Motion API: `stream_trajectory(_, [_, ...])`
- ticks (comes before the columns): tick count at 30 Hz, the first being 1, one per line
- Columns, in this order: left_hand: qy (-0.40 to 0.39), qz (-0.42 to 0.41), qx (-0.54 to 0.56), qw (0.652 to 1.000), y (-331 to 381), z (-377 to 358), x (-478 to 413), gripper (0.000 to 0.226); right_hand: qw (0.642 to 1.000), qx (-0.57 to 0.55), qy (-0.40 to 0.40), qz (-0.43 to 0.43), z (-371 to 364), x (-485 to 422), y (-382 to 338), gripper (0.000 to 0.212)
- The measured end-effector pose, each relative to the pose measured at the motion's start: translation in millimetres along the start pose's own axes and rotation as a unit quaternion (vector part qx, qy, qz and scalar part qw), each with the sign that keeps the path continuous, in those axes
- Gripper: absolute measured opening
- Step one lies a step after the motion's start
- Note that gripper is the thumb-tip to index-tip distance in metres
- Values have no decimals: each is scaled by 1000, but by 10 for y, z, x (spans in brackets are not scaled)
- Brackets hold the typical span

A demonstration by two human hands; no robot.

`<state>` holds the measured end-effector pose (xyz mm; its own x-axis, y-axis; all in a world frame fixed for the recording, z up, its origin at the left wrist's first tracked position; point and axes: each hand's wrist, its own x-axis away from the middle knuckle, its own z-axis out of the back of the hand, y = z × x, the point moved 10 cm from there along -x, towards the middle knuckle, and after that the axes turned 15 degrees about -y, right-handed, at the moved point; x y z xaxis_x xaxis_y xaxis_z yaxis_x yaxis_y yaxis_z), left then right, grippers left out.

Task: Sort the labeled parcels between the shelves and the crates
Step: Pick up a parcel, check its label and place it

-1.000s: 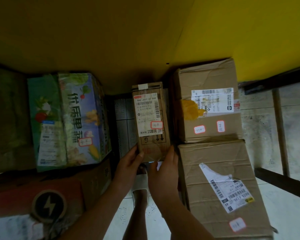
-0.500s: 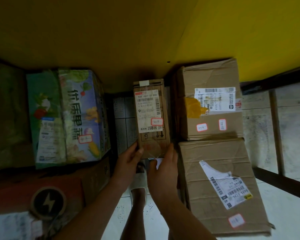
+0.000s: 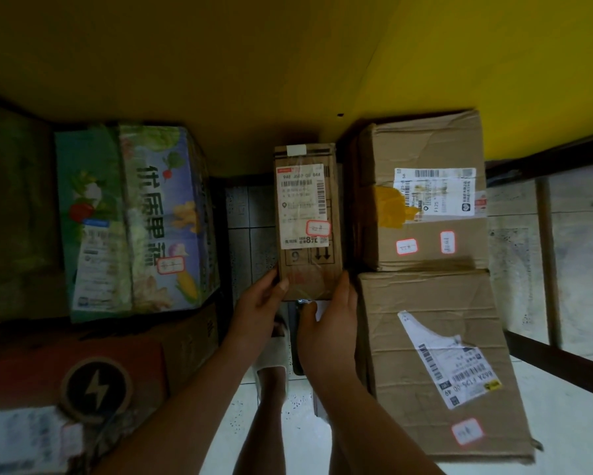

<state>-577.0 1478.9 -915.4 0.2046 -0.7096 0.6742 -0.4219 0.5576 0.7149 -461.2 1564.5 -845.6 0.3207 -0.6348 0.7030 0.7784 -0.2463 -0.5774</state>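
A narrow brown parcel (image 3: 307,269) with a white shipping label and a small red-framed sticker stands in the gap between the other boxes. My left hand (image 3: 260,303) grips its lower left edge, thumb on the front face. My right hand (image 3: 329,323) holds its lower right edge, fingers along the side. To its right sit two larger cardboard parcels, the upper one (image 3: 421,248) with yellow tape and the lower one (image 3: 435,303) with a torn label. A colourful printed box (image 3: 134,221) stands to the left.
A yellow shelf underside (image 3: 288,63) spans the top. At lower left lies a reddish box with a lightning-bolt logo (image 3: 96,389). Dark shelf-frame bars (image 3: 558,354) run at right. Tiled floor and my sandalled foot (image 3: 271,365) show below.
The narrow parcel has shifted slightly upward and deeper into the gap, with both hands following it. The other boxes stay put.
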Motion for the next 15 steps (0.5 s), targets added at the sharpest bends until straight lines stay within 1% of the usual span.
stream_trajectory(4, [-3, 0, -5, 1000, 21, -10, -39, 37, 1000, -1, 3, 8, 38, -22, -25, 69])
stream_trajectory(11, [-5, 9, -18, 1000, -17, -2, -26, 37, 1000, 10, -15, 5, 30, -26, 50, 64])
stream_trajectory(15, [17, 11, 7, 1000, -38, 16, 9, 37, 1000, 13, -9, 12, 39, 11, 28, 64])
